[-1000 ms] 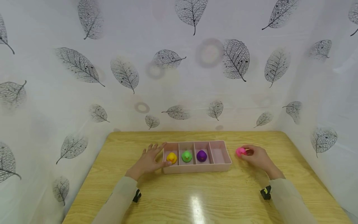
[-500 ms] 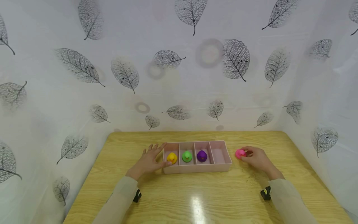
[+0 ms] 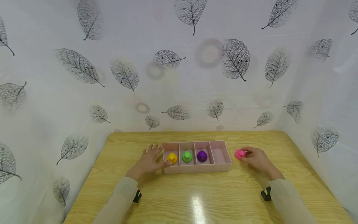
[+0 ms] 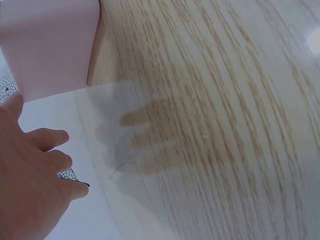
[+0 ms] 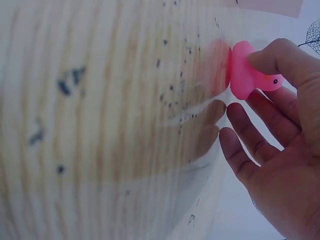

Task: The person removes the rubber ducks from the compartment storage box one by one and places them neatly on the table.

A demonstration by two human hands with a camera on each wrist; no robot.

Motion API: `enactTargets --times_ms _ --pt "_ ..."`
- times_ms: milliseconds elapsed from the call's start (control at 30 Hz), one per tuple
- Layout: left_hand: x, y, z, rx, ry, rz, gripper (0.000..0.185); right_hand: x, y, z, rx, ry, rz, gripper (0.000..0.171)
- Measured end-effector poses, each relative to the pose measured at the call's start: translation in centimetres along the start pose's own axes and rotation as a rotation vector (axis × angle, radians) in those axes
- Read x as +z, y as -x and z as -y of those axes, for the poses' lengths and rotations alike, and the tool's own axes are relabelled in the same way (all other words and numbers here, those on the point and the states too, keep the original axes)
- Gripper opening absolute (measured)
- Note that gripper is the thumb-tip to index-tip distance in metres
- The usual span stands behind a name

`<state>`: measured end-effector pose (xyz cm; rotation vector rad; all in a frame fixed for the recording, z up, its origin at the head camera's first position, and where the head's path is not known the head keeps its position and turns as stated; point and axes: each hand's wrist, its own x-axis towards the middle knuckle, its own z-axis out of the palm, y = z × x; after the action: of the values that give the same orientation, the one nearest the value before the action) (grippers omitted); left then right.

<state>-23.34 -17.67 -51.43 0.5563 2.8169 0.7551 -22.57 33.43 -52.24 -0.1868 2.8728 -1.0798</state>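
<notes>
A pink rubber duck [image 3: 239, 154] is pinched between the thumb and fingers of my right hand [image 3: 256, 158], just right of the box. In the right wrist view, the duck [image 5: 242, 70] has its base right at the tabletop, with the thumb on its near side. My left hand [image 3: 149, 160] touches the left end of a pale pink four-section box [image 3: 197, 168], its fingers spread and its thumb at the front rim. From left to right, the box's sections hold a yellow duck [image 3: 172, 158], a green duck [image 3: 187, 156] and a purple duck [image 3: 202, 156]; the rightmost section is bare.
The wooden table [image 3: 179, 189] is glossy and reflects a bright light near its front. White curtains [image 3: 184, 87] printed with dark leaves enclose its back and both sides. Small dark specks [image 5: 70, 80] mark the tabletop near my right hand.
The pink duck has shifted slightly left and toward me in my right hand and has tipped a little. My left hand, the box and the other ducks have stayed in place.
</notes>
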Motion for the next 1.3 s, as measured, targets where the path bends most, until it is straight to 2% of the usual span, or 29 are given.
enactTargets --times_ms 767,1100,1300 --pt "-0.2 0.1 -0.2 -0.009 0.012 0.010 0.097 -0.1 0.3 0.2 -0.005 -0.014 -0.005 0.045" --pt "-0.1 0.2 -0.1 -0.005 0.007 0.007 0.097 -1.4 0.5 2.6 -0.047 0.072 -0.002 0.052" --pt "-0.1 0.2 -0.2 -0.011 0.009 0.005 0.098 -1.7 -0.1 4.4 -0.156 0.076 -0.069 0.048"
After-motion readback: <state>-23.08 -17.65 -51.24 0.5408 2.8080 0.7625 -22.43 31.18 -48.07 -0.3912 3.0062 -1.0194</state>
